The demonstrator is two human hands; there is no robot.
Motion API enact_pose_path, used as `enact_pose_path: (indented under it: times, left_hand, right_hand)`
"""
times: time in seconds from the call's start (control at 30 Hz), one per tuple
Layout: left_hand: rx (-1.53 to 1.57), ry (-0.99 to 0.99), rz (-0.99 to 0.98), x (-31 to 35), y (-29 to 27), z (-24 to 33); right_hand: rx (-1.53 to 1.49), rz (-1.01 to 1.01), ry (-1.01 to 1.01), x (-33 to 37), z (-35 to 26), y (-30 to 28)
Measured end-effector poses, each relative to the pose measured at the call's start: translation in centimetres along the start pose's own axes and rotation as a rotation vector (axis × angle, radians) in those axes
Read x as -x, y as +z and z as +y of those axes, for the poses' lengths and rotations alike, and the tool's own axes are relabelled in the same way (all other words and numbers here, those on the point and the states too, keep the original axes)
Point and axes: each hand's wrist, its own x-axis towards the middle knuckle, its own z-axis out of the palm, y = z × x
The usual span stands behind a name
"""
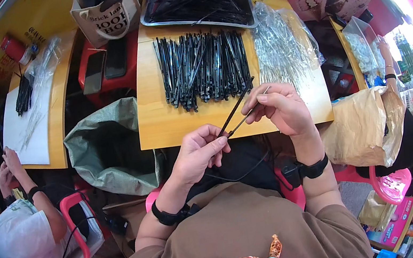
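Observation:
My left hand (202, 154) pinches the lower ends of two thin sticks in front of my chest. One is a slim black stick (238, 105) that slants up to the right. The other is a thin dark rod (242, 121) whose upper end shows a pale metal tip; my right hand (283, 107) grips it between thumb and fingers. The two sticks meet at my left fingertips and spread apart upward. Just beyond my hands lies a wide row of black sticks (202, 70) with small thick near ends, side by side on the yellow table (155, 129).
Behind the row stands a black tray (143, 20) of more dark sticks. Clear plastic bags of thin silver rods (282, 46) lie at the right. A green sack (105, 118) gapes left of the table, a brown paper bag (352, 127) stands right. People sit on both sides.

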Motion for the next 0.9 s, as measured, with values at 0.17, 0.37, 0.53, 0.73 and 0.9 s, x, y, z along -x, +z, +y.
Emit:
enact_pose_path:
  times: [0.17, 0.37, 0.53, 0.73, 0.9]
  left_hand:
    - [0.015, 0.096, 0.094, 0.1, 0.8, -0.4]
    - [-0.033, 0.204, 0.196, 0.0, 0.5, -1.0]
    - [-0.034, 0.271, 0.233, 0.1, 1.4, -1.2]
    - [-0.001, 0.289, 0.163, 0.1, 1.0, -1.3]
    - [-0.121, 0.311, 0.347, 0.7, -0.4, 2.1]
  right_hand:
    - [-0.01, 0.037, -0.063, 0.2, 0.8, 0.4]
    - [0.152, 0.185, -0.179, 0.7, 3.6, 2.9]
    - [0.138, 0.272, -0.28, 1.8, 8.0, 5.5]
    - [0.187, 0.348, -0.419, 1.3, 9.0, 6.6]
    - [0.056, 0.212, -0.39, -0.5, 8.3, 6.6]
